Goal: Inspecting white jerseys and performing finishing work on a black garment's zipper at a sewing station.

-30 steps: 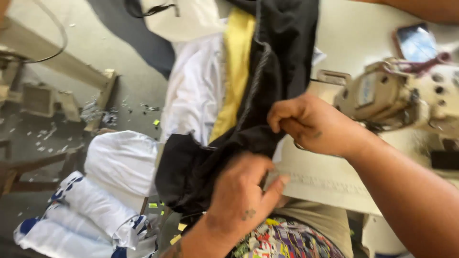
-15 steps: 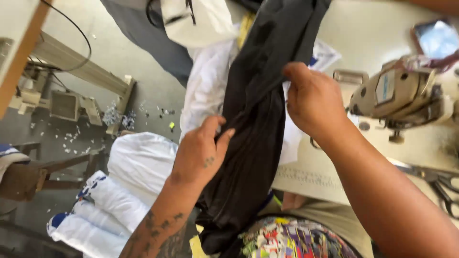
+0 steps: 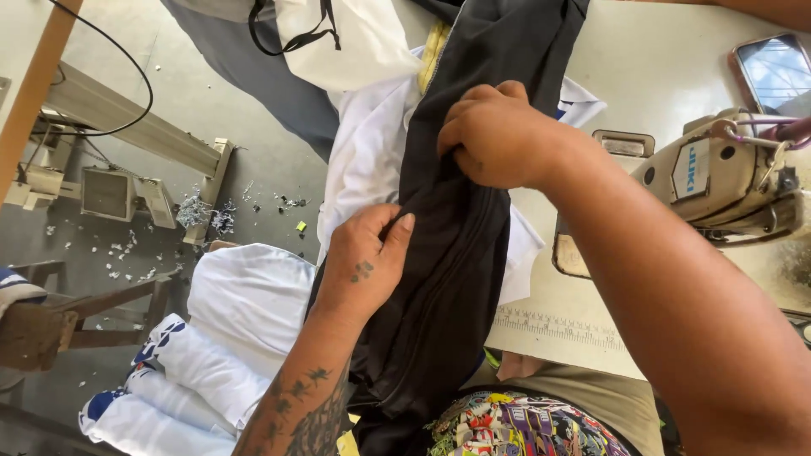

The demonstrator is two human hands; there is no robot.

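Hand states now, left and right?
Left hand: closed, pinching the black fabric.
Right hand: closed, gripping the black fabric higher up.

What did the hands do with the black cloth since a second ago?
The left hand and right hand moved apart along the black cloth, stretching it out long. The yellow strip is now mostly covered. Both hands kept their grip; the sewing machine stayed put.
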